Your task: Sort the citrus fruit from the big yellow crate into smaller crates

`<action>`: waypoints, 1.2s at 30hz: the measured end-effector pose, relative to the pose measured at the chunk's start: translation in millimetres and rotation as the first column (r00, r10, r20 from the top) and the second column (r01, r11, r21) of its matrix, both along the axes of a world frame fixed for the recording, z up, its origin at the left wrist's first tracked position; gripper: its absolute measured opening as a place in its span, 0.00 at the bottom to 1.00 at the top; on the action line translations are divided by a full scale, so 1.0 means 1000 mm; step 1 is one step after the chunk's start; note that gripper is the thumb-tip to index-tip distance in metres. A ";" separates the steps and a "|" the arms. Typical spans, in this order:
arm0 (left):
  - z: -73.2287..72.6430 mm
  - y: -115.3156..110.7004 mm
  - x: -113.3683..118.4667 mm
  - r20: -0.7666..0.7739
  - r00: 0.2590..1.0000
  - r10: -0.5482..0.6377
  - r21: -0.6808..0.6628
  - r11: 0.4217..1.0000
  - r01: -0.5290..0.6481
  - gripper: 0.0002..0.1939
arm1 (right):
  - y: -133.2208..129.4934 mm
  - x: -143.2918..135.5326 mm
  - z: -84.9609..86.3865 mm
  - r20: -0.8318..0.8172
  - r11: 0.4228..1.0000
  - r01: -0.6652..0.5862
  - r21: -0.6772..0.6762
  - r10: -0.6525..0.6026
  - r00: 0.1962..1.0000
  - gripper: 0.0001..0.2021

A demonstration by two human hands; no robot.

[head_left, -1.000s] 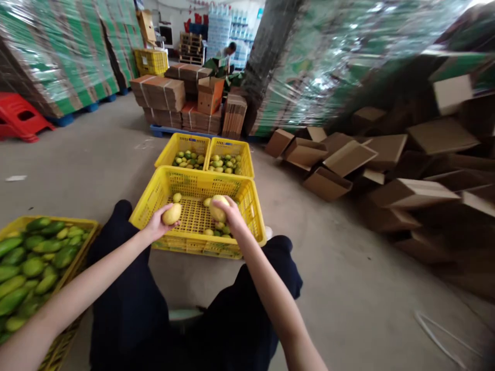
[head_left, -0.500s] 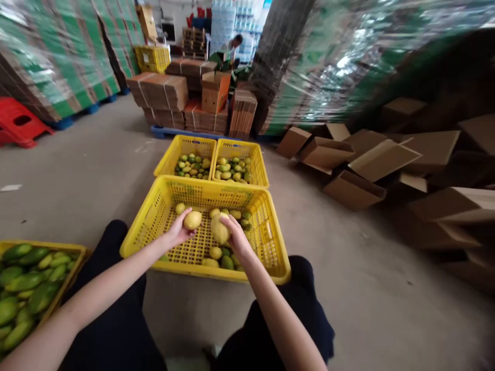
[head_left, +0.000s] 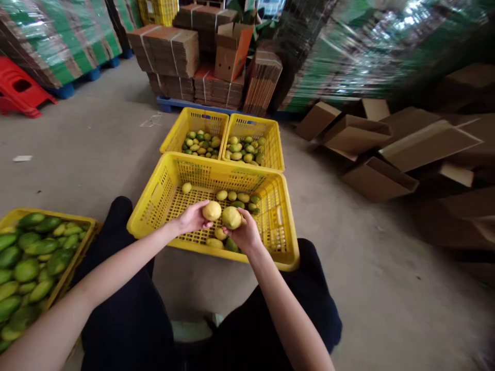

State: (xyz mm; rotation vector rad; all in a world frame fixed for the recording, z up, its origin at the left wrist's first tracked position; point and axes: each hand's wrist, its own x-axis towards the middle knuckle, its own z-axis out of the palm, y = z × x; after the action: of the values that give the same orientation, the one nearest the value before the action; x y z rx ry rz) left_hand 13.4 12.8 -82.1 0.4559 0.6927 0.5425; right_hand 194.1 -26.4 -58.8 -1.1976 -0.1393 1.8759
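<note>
On the bare floor (head_left: 112, 144), bundled cartons (head_left: 166, 54) stand behind the yellow front crate (head_left: 216, 172). The left hand (head_left: 192, 219) has moved in toward the right hand (head_left: 248, 234), putting both pieces in one close view for handling. The left grip pinches a pale yellow fruit (head_left: 212, 211), the right a greener-yellow fruit (head_left: 232, 218); both are above the crate. A second ago a wide gap separated them; now they sit side by side.

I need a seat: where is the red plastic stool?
Head view, upper left: the red plastic stool is on the floor, near the wrapped green stack.
</note>
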 end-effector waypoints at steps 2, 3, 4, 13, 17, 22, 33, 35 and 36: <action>-0.004 -0.001 -0.001 -0.046 0.998 -0.051 0.083 0.995 0.055 0.21 | 0.000 -0.003 -0.001 0.003 1.000 0.003 -0.021 -0.003 1.000 0.12; -0.007 -0.001 -0.001 -0.076 0.996 -0.052 0.119 0.991 0.061 0.23 | 0.000 -0.004 -0.002 0.008 1.000 0.000 -0.027 0.000 1.000 0.12; -0.010 -0.002 -0.001 -0.104 0.994 -0.040 0.150 0.987 0.056 0.24 | 0.000 -0.004 -0.004 0.011 0.999 -0.008 -0.033 0.008 1.000 0.12; -0.021 -0.004 0.000 -0.120 0.993 0.002 0.136 0.991 0.014 0.26 | -0.003 0.001 -0.014 -0.022 0.994 -0.070 -0.082 0.068 0.997 0.12; -0.026 -0.004 -0.002 -0.092 0.996 0.013 0.104 0.995 -0.003 0.24 | -0.002 -0.001 -0.013 0.037 0.991 -0.108 -0.080 0.111 0.993 0.13; -0.028 -0.008 0.000 -0.274 0.960 0.058 0.223 0.975 0.004 0.28 | -0.003 -0.004 -0.033 0.295 0.995 -0.096 0.035 0.081 0.952 0.14; -0.005 -0.006 -0.008 -0.197 0.727 0.658 0.978 0.077 0.195 0.23 | -0.006 -0.002 -0.036 0.685 0.547 -0.549 0.632 -0.726 0.065 0.28; -0.006 -0.006 -0.009 -0.151 0.717 0.680 0.974 -0.021 0.225 0.21 | -0.007 -0.004 -0.036 0.633 0.484 -0.617 0.621 -0.773 0.031 0.29; -0.006 -0.007 -0.009 -0.131 0.716 0.686 0.972 -0.054 0.230 0.21 | -0.007 -0.004 -0.036 0.617 0.463 -0.642 0.612 -0.787 0.021 0.29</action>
State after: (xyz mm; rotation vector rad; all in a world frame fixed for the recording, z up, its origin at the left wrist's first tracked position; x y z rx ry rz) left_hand 4.5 5.5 -88.1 2.1321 0.9593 1.3400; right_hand 189.9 -33.7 -95.2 -1.3247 -1.6734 -0.0508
